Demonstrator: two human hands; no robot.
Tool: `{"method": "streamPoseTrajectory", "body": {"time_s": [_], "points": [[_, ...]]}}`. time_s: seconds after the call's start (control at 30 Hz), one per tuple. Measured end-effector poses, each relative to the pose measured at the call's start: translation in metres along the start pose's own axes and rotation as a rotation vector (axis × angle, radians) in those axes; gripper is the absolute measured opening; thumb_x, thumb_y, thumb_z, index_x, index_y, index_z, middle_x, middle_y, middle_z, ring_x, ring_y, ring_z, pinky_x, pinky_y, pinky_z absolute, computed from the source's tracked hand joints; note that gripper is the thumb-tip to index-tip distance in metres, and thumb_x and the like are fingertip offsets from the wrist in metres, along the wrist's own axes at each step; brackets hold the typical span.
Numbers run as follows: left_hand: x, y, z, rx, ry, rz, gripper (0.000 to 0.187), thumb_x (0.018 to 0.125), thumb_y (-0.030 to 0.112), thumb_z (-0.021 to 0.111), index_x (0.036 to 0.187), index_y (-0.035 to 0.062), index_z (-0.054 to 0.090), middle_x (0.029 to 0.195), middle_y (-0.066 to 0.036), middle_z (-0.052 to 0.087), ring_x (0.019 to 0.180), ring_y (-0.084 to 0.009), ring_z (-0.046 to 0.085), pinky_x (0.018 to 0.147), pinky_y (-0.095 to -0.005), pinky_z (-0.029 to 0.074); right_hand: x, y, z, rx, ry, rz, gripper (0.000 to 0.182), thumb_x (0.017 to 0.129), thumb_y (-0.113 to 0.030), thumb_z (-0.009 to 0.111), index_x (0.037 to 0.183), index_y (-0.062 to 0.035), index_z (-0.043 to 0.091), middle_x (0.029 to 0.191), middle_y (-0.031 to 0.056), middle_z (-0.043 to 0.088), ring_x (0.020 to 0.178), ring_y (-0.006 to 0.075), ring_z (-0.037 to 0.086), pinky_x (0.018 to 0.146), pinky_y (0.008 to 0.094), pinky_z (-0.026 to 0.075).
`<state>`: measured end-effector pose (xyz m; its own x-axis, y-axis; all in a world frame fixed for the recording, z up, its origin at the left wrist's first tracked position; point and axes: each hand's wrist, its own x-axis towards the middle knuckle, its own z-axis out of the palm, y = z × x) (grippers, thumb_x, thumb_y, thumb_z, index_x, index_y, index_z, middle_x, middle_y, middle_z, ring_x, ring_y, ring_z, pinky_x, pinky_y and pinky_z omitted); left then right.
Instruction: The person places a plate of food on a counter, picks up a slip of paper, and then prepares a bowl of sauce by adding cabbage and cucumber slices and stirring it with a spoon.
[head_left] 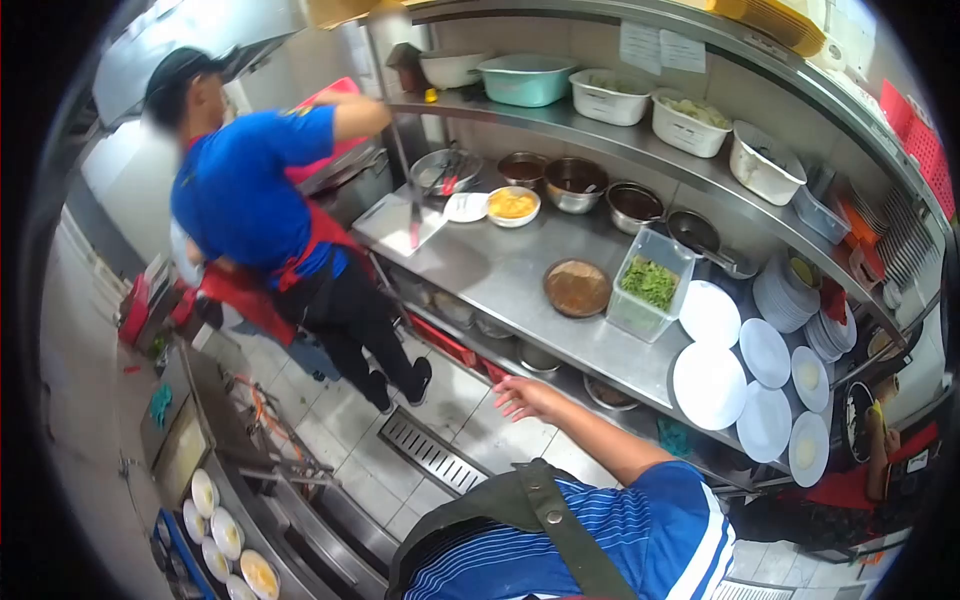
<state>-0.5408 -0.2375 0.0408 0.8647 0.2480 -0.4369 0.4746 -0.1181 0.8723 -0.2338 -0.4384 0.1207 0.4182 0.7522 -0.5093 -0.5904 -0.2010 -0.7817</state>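
My right hand (525, 398) reaches out over the floor in front of the steel counter (470, 270), with its fingers apart and nothing in them. It is nearest to the counter's front edge and the lower shelf, and does not appear to touch either. On the counter beyond it lie a round brown tray (577, 288) and a clear container of green leaves (650, 283). White plates (709, 386) are spread to the right of these. My left hand is out of view.
At left a person in blue (245, 190) stands beside the counter near a pink container (340, 150); another is partly hidden behind. A person's arm (877, 450) shows at far right. Bowls (575, 185) line the counter's back, below shelf tubs (690, 122). Filled dishes (227, 533) stand lower left.
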Motion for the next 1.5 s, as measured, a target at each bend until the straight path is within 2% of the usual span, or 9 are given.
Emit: {"method": "streamPoseTrajectory", "body": {"time_s": [0.13, 0.33, 0.5, 0.63, 0.8, 0.9, 1.0, 1.13, 1.5], "points": [[0.088, 0.040, 0.003, 0.173, -0.085, 0.024, 0.044, 0.087, 0.031, 0.044, 0.121, 0.0040, 0.040, 0.104, -0.012, 0.056, 0.091, -0.0228, 0.055, 0.080, -0.0326, 0.043, -0.004, -0.042, -0.078, 0.177, 0.266, -0.154, 0.025, 0.086, -0.028, 0.041, 0.097, -0.0072, 0.050, 0.081, 0.0060, 0.056, 0.064, 0.0138, 0.053, 0.056, 0.0280, 0.044], [0.193, 0.076, -0.001, 0.400, -0.191, 0.077, 0.043, 0.087, 0.030, 0.045, 0.120, 0.0035, 0.041, 0.104, -0.012, 0.056, 0.091, -0.0227, 0.055, 0.080, -0.0327, 0.043, 0.025, -0.078, -0.088, 0.217, 0.177, -0.200, 0.023, 0.084, -0.019, 0.046, 0.101, -0.0044, 0.049, 0.086, 0.0065, 0.058, 0.066, 0.0134, 0.055, 0.060, 0.0287, 0.047], [0.280, 0.104, -0.046, 0.653, -0.324, 0.142, 0.042, 0.086, 0.029, 0.045, 0.119, 0.0032, 0.042, 0.104, -0.012, 0.056, 0.091, -0.0227, 0.055, 0.080, -0.0327, 0.043, 0.081, -0.064, -0.079, 0.386, 0.354, -0.197, 0.043, 0.083, -0.023, 0.050, 0.119, -0.0078, 0.030, 0.117, 0.0138, 0.038, 0.087, 0.0277, 0.053, 0.067, 0.0373, 0.047], [0.336, 0.129, -0.084, 0.858, -0.457, 0.195, 0.041, 0.086, 0.028, 0.046, 0.119, 0.0029, 0.042, 0.104, -0.012, 0.056, 0.091, -0.0226, 0.055, 0.080, -0.0328, 0.042, 0.119, -0.034, -0.109, 0.663, 0.967, -0.174, 0.070, 0.080, -0.030, 0.054, 0.130, -0.0094, 0.011, 0.127, 0.0173, 0.024, 0.110, 0.0377, 0.035, 0.078, 0.0557, 0.039], [0.401, 0.179, -0.091, 1.094, -0.601, 0.296, 0.041, 0.086, 0.027, 0.047, 0.118, 0.0026, 0.043, 0.104, -0.012, 0.056, 0.091, -0.0226, 0.054, 0.080, -0.0329, 0.042, 0.112, -0.035, -0.161, 0.944, 1.205, -0.266, 0.069, 0.081, -0.037, 0.051, 0.133, -0.0123, 0.011, 0.131, 0.0160, 0.018, 0.114, 0.0393, 0.030, 0.082, 0.0591, 0.035], [0.396, 0.280, -0.053, 0.404, -0.759, 0.387, 0.036, 0.084, 0.024, 0.053, 0.114, 0.0033, 0.047, 0.100, -0.011, 0.057, 0.090, -0.0177, 0.053, 0.080, -0.0305, 0.042, 0.101, -0.054, -0.156, 1.014, 1.270, -0.450, 0.068, 0.082, -0.036, 0.050, 0.133, -0.0122, 0.012, 0.135, 0.0125, 0.016, 0.119, 0.0409, 0.023, 0.085, 0.0613, 0.031], [0.385, 0.353, -0.012, 0.380, -0.749, 0.533, 0.037, 0.085, 0.024, 0.051, 0.115, 0.0030, 0.046, 0.103, -0.011, 0.056, 0.092, -0.0176, 0.053, 0.079, -0.0290, 0.042, 0.098, -0.055, -0.158, 1.004, 1.213, -0.524, 0.064, 0.084, -0.037, 0.046, 0.134, -0.0123, 0.015, 0.140, 0.0081, 0.011, 0.123, 0.0414, 0.017, 0.087, 0.0615, 0.027], [0.413, 0.343, 0.026, 0.337, -0.588, 0.688, 0.036, 0.086, 0.013, 0.049, 0.120, 0.0050, 0.041, 0.109, -0.009, 0.053, 0.099, -0.0157, 0.050, 0.083, -0.0300, 0.039, 0.096, -0.024, -0.173, 0.821, 1.006, -0.572, 0.080, 0.076, -0.051, 0.050, 0.136, -0.0149, 0.010, 0.141, 0.0052, 0.009, 0.123, 0.0386, 0.017, 0.088, 0.0547, 0.031], [0.447, 0.246, 0.043, 0.304, -0.506, 0.379, 0.040, 0.081, 0.001, 0.049, 0.120, 0.0066, 0.040, 0.109, -0.010, 0.051, 0.079, -0.0129, 0.050, 0.071, -0.0261, 0.043, 0.099, -0.039, -0.197, 0.822, 0.900, -0.472, 0.071, 0.083, -0.036, 0.051, 0.134, -0.0143, 0.007, 0.134, 0.0071, 0.021, 0.104, 0.0304, 0.042, 0.073, 0.0443, 0.045]]}}
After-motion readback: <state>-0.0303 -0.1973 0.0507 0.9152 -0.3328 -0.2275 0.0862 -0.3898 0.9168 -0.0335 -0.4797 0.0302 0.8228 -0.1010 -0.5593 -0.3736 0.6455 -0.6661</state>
